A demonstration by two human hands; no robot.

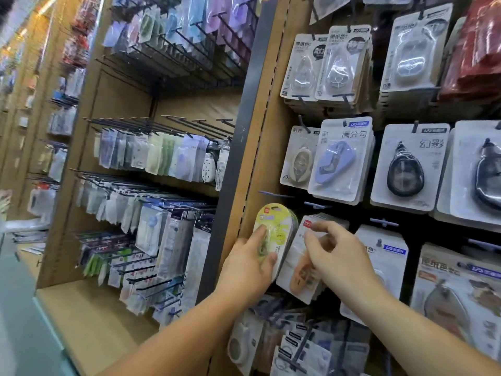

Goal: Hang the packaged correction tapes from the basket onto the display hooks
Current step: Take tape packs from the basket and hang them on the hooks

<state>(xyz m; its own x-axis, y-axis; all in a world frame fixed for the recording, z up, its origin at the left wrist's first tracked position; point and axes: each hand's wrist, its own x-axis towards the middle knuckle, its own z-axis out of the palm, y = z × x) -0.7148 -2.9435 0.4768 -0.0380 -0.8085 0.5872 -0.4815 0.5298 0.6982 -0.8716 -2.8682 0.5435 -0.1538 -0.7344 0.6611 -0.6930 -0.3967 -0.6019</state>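
Head: yellow-green packs [276, 226] gripped under left hand [244, 270] thumb, forefinger; right hand [333, 253] fingers loose.

Two hands are in view: one left hand [249, 264] and one right hand [333, 253]. The middle row on the right shows four front packs: one cream tape [300, 161], one lilac tape [336, 161] and two black tapes [405, 172]. The row below also has four: one yellow-green pack [276, 226], one orange pack [299, 270], one white pack [379, 248] and one brown-card pack [455, 291]. The far-left bay [124, 104] holds perhaps dozens, too blurred to count.
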